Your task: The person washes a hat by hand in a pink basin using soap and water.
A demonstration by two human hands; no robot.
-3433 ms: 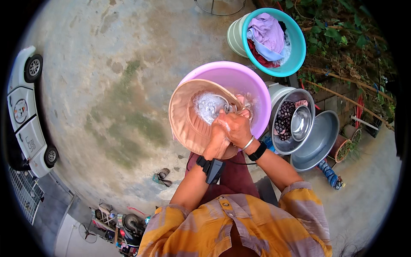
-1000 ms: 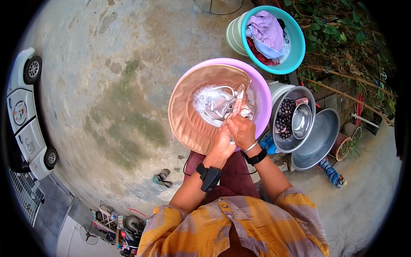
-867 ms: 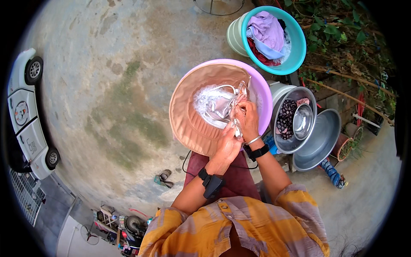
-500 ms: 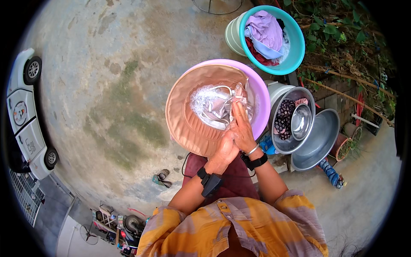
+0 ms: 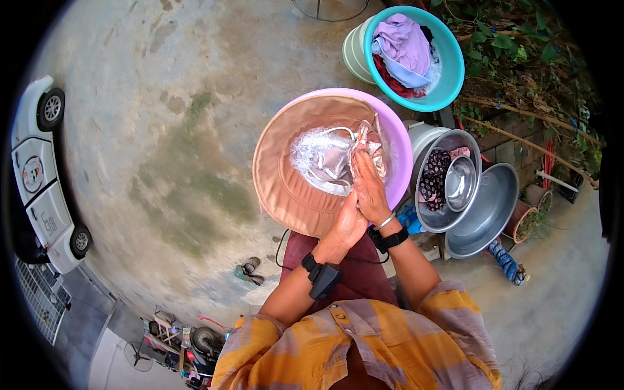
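A wide-brimmed tan sun hat lies crown-down in a pink-purple basin. Soapy water and foam fill its middle, along with a pale cord. The hat's right side is wet and bunched up under my hands. My left hand is closed on the near right part of the hat, its fingertips partly hidden by the other hand. Over it, my right hand presses along the bunched cloth, fingers long and close together, holding the cloth against the left.
Beyond the basin at upper right stands a turquoise tub with soapy lilac and red clothes. To the right, a metal basin holds dark patterned cloth and a small metal bowl, beside another metal basin. Slippers lie at left; a car stands farther left.
My right hand has slid slightly up and over the bunched hat cloth, and my left hand has shifted a little right. The hat and basin stay nearly in place.
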